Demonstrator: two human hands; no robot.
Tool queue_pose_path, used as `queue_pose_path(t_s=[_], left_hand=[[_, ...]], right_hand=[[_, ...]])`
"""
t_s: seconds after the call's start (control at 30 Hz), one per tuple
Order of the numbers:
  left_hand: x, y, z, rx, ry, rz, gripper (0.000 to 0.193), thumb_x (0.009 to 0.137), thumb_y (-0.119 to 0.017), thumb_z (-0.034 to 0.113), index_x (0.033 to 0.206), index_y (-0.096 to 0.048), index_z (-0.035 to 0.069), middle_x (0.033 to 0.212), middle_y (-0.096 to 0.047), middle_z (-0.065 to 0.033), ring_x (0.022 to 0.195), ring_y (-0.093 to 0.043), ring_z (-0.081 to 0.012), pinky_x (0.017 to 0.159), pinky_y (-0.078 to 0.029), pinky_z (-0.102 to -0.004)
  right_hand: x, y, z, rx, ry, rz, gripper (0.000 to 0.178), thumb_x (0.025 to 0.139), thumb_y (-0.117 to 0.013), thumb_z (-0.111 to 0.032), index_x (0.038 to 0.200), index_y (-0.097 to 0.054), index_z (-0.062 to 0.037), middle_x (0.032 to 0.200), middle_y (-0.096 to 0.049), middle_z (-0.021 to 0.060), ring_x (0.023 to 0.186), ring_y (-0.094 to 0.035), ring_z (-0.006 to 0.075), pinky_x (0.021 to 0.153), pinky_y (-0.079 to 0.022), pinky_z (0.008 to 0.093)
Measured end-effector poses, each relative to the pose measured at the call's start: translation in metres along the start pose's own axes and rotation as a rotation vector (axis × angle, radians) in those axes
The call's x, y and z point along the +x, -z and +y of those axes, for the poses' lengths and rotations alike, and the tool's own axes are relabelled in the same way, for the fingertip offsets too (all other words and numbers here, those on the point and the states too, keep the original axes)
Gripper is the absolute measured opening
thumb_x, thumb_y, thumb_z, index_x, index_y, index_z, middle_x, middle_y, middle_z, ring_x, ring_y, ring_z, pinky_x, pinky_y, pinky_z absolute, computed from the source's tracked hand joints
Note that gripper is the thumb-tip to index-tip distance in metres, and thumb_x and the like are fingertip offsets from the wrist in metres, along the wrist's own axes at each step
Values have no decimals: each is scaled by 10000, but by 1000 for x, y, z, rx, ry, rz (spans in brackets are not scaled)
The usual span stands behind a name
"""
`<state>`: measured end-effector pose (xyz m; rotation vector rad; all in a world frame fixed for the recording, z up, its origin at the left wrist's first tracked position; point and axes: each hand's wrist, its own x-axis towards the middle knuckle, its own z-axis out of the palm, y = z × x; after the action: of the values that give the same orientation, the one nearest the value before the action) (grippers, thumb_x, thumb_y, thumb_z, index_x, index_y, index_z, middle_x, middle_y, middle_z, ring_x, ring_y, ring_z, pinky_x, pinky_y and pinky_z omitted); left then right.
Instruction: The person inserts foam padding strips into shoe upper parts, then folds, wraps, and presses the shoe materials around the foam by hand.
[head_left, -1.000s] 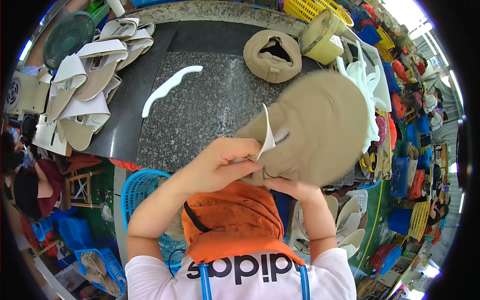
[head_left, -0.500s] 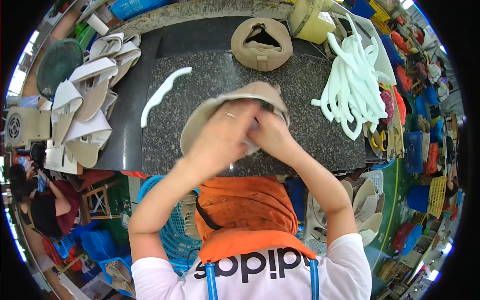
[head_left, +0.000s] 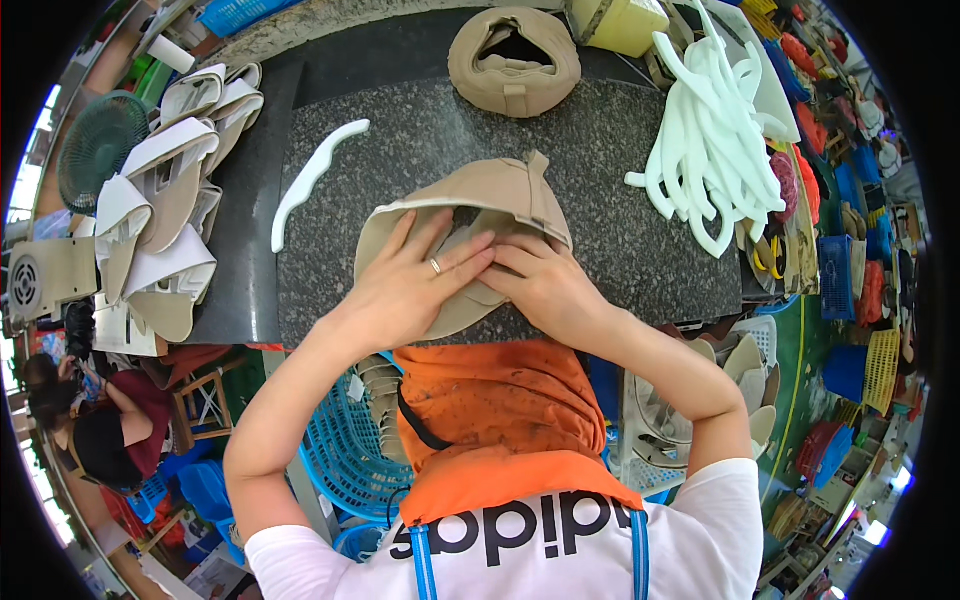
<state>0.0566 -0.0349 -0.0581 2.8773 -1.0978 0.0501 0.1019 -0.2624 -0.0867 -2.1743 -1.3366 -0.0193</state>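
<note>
A beige cap (head_left: 485, 180) lies on the dark stone worktop, its opening toward me and its brim (head_left: 468, 312) nearest my body. My left hand (head_left: 415, 275), with a ring on one finger, rests across the brim with its fingers spread. Their tips reach the cap's opening. Over the right edge of the opening, my right hand (head_left: 540, 270) is closed on the cap, fingers side by side. The fingertips of both hands meet near the middle. What lies under the hands inside the cap is partly hidden.
Beyond stands another beige cap (head_left: 515, 75). A single white curved strip (head_left: 318, 180) lies left; a heap of similar strips (head_left: 705, 140) lies right. Stacked cap pieces (head_left: 160, 200) line the far left. A blue basket (head_left: 350, 450) sits below the worktop. A person (head_left: 100, 420) sits at left.
The hands, blurred and crossing over the cap before, now lie on it with the left fingers spread. A tab on the cap's top shows more clearly. The whole view has shifted slightly.
</note>
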Motion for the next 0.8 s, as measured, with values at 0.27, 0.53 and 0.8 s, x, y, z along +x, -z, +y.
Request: queue_pose_path(t_s=[0.27,0.53,0.8], left_hand=[[0,9,7,-173,311,-120,578,727,-633,101,1285,-496,42,1356,-479,-139,1273,-430,-332,1079,-333,-412],[9,-22,22,-366,85,24,800,731,-715,391,1366,-397,23,1450,-356,-165,1365,-302,-308,1137,-205,-458],[55,-77,49,-611,243,620,552,733,-709,304,1186,-566,24,1251,-568,-136,1180,-522,-278,1051,-352,-421]], right_hand=[[-3,3,4,-403,43,44,283,787,-560,-108,1057,-612,-42,1073,-603,126,994,-583,316,833,-488,386],[-21,39,30,-120,-8,-60,142,754,-585,-86,885,-627,-52,860,-554,89,853,-575,265,715,-497,366],[45,58,-30,6,497,134,106,728,-649,-189,740,-627,-86,749,-562,57,706,-589,226,591,-495,342]])
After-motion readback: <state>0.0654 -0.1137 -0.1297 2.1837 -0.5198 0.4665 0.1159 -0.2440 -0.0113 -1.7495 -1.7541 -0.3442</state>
